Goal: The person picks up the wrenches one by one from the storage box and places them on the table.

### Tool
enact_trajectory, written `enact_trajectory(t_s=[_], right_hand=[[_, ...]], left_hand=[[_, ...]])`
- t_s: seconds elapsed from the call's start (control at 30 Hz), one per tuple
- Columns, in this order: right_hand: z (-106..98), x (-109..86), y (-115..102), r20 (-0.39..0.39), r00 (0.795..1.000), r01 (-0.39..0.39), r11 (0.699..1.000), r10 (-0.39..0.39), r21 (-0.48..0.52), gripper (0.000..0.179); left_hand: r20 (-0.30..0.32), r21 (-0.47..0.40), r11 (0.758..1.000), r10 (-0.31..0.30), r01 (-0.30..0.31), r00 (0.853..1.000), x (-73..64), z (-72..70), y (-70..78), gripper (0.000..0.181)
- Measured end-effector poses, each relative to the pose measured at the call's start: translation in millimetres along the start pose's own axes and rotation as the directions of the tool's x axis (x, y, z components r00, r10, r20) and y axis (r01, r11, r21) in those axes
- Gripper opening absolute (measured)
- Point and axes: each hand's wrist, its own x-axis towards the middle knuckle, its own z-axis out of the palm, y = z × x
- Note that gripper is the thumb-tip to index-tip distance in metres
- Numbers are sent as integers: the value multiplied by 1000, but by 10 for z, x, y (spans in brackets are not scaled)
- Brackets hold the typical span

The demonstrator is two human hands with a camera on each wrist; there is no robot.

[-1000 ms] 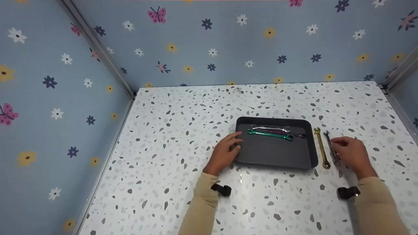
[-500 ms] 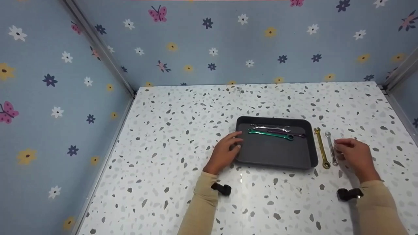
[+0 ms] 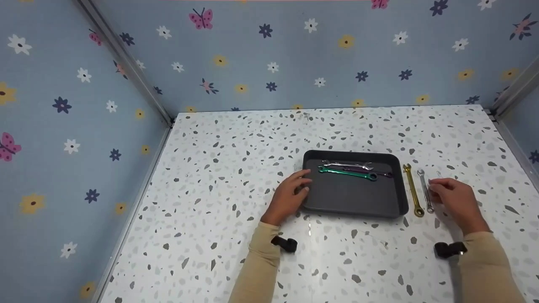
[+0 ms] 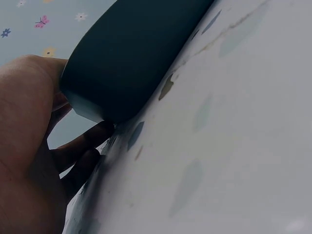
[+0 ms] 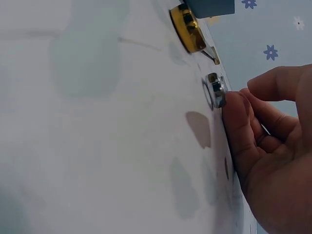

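In the head view my left hand [image 3: 289,195] rests at the left wall of a dark grey rectangular tray [image 3: 353,202], fingers spread and relaxed. The left wrist view shows that hand against the tray's outer wall [image 4: 126,53], with lower fingertips near the table. A silver combination wrench [image 3: 424,191] lies to the right of the tray. Close beside it is my right hand [image 3: 457,202], loosely curled, fingertips right at the wrench's edge. In the right wrist view the thumb overlaps the wrench's ring end [image 5: 215,90]. A gold wrench [image 3: 412,191] lies between the silver wrench and the tray.
Inside the tray, near its back wall, lie a green wrench [image 3: 347,173], a silver wrench [image 3: 347,165] and a partly covered purple wrench [image 3: 385,174]. Speckled white table [image 3: 236,168] surrounds the tray. Flower-patterned panels [image 3: 269,54] stand behind and at both sides.
The right hand has let go of the silver wrench, which has settled flat next to the gold one, and drawn slightly right. The left hand and tray keep their place.
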Motion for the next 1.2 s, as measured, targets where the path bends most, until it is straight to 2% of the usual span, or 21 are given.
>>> enact_trajectory(t_s=[0.4,0.63,0.73,1.0,1.2], right_hand=[[22,-37,-94,8,997,-73,993,74,-92,54],[29,-45,-175,12,991,-131,990,131,-44,54],[48,-46,-228,1,993,-115,993,115,-19,53],[106,-71,-366,-16,999,33,999,-32,38,50],[137,-94,-465,5,998,57,997,-57,52,51]], left_hand=[[-5,12,1000,-6,6,1000,6,-2,9,28],[0,1,1000,-13,13,1000,21,6,13,29],[-3,0,1000,-8,8,1000,20,8,7,28],[-5,-16,1000,-19,19,1000,-2,4,-1,28],[-5,-16,1000,-9,9,1000,1,8,-2,28]])
